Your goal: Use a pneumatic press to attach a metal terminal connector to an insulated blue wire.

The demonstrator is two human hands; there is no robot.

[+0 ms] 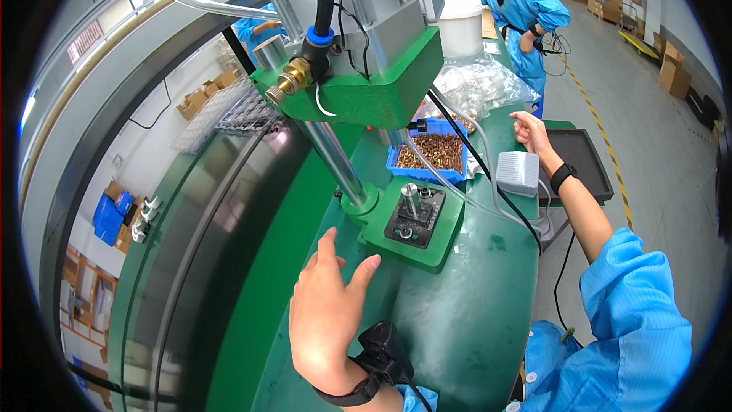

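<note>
My left hand is raised over the green bench, thumb and fingers apart and nothing in it. It is just in front of the green base of a press. On that base a black fixture plate carries an upright metal pin. My right hand is at the bench's right edge, above a light grey box, with its fingers curled in. Whatever is between those fingers, if anything, is too small to tell. Behind the press base, a blue bin holds many small brass-coloured parts.
The green press head hangs over the fixture on a steel column. Hoses and a black cable cross the bench. Clear plastic bags and a white bucket are farther back. A person in blue stands beyond; a dark tray is at right.
</note>
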